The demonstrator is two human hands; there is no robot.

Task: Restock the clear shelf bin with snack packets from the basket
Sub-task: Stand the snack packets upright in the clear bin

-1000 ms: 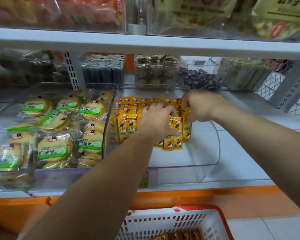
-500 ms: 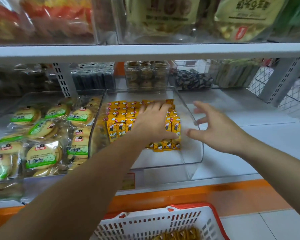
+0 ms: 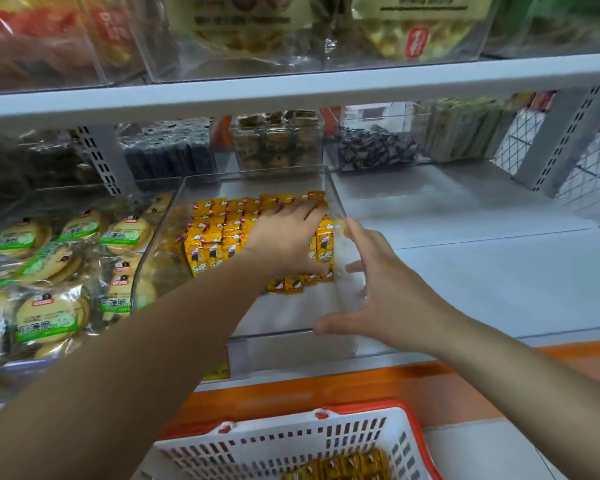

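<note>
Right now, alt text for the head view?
A person's left hand presses flat on rows of yellow snack packets inside a clear shelf bin, while the open right hand is at the bin's right wall. Below, a white basket holds more packets.

The basket (image 3: 257, 448) is cut off below, and the left hand (image 3: 284, 237) hides some snack packets (image 3: 215, 244).
</note>
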